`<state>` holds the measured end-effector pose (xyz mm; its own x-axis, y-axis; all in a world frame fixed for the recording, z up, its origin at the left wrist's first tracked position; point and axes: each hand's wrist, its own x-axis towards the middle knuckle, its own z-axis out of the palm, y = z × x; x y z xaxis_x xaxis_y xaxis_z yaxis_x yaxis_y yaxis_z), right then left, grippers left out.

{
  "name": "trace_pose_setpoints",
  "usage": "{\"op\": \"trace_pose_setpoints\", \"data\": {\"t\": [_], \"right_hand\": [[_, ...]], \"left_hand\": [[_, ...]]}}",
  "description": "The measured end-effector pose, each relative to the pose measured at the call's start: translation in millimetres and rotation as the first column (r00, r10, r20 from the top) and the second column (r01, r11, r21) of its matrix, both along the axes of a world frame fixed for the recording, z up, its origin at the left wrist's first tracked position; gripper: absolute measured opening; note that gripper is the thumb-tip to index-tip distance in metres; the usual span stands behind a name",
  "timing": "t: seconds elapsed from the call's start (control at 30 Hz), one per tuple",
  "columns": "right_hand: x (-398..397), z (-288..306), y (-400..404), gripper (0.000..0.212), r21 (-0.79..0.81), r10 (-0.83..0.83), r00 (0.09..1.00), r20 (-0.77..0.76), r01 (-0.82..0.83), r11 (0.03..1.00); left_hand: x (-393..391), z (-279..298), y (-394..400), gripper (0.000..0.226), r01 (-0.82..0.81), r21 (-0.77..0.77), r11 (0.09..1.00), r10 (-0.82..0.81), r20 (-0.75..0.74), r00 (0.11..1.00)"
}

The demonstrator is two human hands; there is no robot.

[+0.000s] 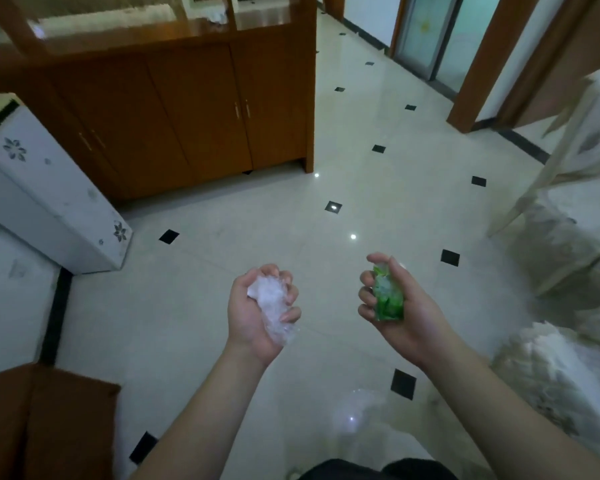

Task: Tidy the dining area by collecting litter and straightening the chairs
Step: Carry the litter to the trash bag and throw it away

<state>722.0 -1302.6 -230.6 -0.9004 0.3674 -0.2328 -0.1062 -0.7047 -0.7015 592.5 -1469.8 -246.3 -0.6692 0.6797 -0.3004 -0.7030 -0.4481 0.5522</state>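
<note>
Two hands are held palm-up over a pale tiled floor (222, 271). Left hand (262, 313) grips crumpled clear plastic (272, 301); right hand (394, 303) grips a green wrapper (388, 299). Wooden cabinet (187, 109) stands ahead, a chair (555, 161) at right.

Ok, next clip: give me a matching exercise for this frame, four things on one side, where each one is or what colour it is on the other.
Things:
1. crumpled clear plastic
2. green wrapper
3. wooden cabinet
4. small floor insets

Descriptions:
A. black
B. gripped in the right hand
C. against the far wall, doors closed
D. gripped in the left hand

Pairs: 1-D, 2-B, 3-C, 4-A
</note>
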Motion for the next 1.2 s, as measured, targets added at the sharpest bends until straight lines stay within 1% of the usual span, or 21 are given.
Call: {"op": "trace_pose_setpoints", "data": {"t": [0.17,0.33,0.43,0.5,0.67,0.83,0.97,1.07,1.13,1.2], "right_hand": [[-44,-13,81,0.022,-0.055,-0.134,0.991,0.013,0.134,0.989],[-83,-10,172,0.024,-0.095,-0.217,0.976,0.024,0.219,0.971],[-104,-5,224,0.024,-0.095,-0.238,0.971,0.020,0.238,0.966],[-116,-2,253,0.022,-0.101,-0.240,0.970,0.031,0.242,0.965],[-141,4,317,0.023,-0.096,-0.248,0.967,-0.058,0.242,0.966],[-189,-1,374,0.023,-0.093,-0.305,0.952,-0.009,0.303,0.948],[-252,-1,422,0.024,-0.034,-0.314,0.949,0.038,0.315,0.948],[-288,4,468,0.028,0.016,-0.353,0.930,0.099,0.353,0.935],[-304,10,498,0.029,0.012,-0.401,0.910,0.109,0.402,0.916],[-318,14,527,0.031,0.006,-0.436,0.895,0.094,0.438,0.899]], "left_hand": [[-50,-9,101,0.021,0.127,-0.037,0.991,-0.127,-0.019,0.992],[-93,2,208,0.022,0.226,-0.059,0.972,-0.227,-0.028,0.973],[-116,13,266,0.025,0.284,-0.040,0.958,-0.286,-0.062,0.956],[-131,17,300,0.024,0.316,-0.053,0.947,-0.319,-0.064,0.945],[-179,22,363,0.022,0.303,-0.061,0.951,-0.306,-0.053,0.951],[-245,21,430,0.022,0.305,-0.056,0.951,-0.306,-0.002,0.952],[-292,19,492,0.022,0.369,-0.058,0.928,-0.370,-0.010,0.929],[-332,20,532,0.021,0.433,-0.014,0.901,-0.433,0.003,0.902],[-357,26,555,0.019,0.464,0.018,0.885,-0.464,-0.017,0.886],[-382,34,583,0.017,0.511,0.012,0.860,-0.509,-0.074,0.858]]}}
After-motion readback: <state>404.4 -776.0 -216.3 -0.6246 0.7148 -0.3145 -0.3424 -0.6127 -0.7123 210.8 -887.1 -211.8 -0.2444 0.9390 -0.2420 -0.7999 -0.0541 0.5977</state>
